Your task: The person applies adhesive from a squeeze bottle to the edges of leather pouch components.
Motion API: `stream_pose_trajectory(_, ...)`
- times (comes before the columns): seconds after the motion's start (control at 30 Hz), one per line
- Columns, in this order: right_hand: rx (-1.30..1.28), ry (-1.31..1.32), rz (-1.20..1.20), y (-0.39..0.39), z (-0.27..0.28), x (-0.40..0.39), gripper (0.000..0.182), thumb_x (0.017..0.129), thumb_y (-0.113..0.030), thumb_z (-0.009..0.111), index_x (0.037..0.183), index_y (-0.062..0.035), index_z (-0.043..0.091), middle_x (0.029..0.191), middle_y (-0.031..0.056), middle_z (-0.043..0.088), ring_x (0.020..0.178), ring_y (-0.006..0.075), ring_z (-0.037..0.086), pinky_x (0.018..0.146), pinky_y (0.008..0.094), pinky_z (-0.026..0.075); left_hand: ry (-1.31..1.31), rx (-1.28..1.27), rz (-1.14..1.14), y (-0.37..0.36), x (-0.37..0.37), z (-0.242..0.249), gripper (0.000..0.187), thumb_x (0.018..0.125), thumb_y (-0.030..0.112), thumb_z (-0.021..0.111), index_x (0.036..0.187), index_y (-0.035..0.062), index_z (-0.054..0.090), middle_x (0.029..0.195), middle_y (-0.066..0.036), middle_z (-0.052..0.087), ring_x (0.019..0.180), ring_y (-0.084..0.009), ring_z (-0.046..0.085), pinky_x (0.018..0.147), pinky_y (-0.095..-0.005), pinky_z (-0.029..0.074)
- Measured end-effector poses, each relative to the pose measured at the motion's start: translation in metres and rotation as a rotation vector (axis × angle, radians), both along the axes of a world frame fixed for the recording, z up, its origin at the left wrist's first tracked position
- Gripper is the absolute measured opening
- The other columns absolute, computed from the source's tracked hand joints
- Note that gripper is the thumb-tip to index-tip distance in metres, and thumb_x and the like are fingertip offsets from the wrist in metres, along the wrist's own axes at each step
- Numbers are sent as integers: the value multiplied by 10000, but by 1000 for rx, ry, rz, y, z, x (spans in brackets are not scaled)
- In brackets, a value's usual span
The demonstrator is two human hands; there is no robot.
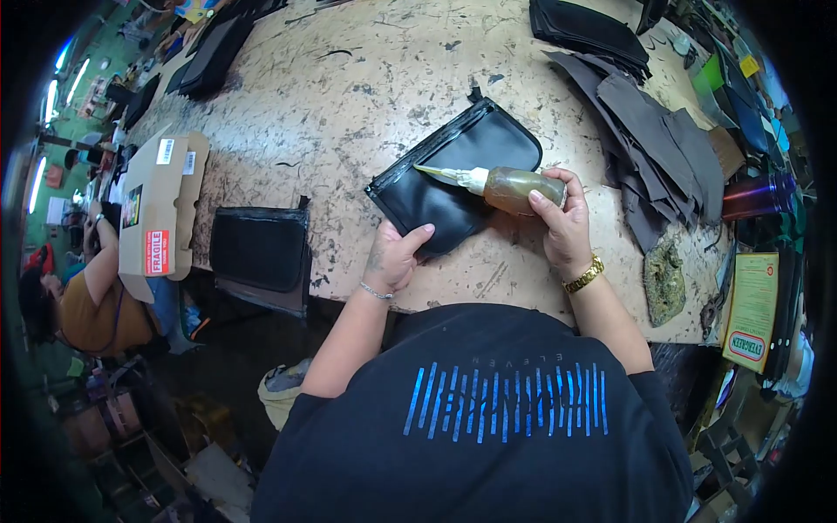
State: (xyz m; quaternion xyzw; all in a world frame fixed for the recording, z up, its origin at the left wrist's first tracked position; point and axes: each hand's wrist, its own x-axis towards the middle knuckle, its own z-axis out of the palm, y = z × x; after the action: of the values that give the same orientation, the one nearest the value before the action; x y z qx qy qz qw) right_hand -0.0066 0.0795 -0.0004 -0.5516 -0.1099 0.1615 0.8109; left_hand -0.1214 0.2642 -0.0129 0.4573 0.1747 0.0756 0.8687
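Note:
A black leather-like pouch [445, 196] with a zipper along its upper-left edge is tilted over the worktable. My left hand [398, 253] grips its lower-left side, thumb on top and the fingers hidden beneath. In my right hand [565, 218] is a squeeze bottle [519, 190] of brownish liquid, probably glue, held on its side. Its long pointed nozzle reaches left over the pouch, with the tip at the zipper edge. Whether the tip touches cannot be made out. To the left, another black pouch [257, 248] lies near the table's front edge.
The scuffed worktable [349, 113] carries stacked black pieces [593, 35] at the back right and dark fabric sheets [649, 139] on the right. A crusty lump [664, 279] lies near the right front. A cardboard box [161, 209] stands left; beyond it sits another person [100, 296].

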Motion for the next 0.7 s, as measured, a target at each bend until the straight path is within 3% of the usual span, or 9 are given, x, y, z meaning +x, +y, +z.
stream_pose_trajectory(0.4,41,62,189,15,17,-36,333,732,-26,593,1011,-54,412,896,30,484,800,76,481,701,210,430,-38,8,7,1,0,-5,350,750,-82,470,1083,13,421,1045,-87,505,949,-185,510,824,-304,428)
stream_pose_trajectory(0.53,-75,-129,116,14,27,-43,358,720,-21,605,1017,-47,408,922,40,464,826,91,472,725,212,408,-33,-15,-18,0,0,2,332,750,-73,477,1067,15,434,1032,-85,511,934,-181,516,820,-305,427)
stream_pose_trajectory(0.7,-273,-551,67,18,20,-46,381,683,-68,650,997,-37,435,904,51,440,799,111,447,710,228,386,-12,28,-16,1,-2,-5,288,753,-61,490,1026,28,473,995,-64,533,911,-148,514,813,-279,413)
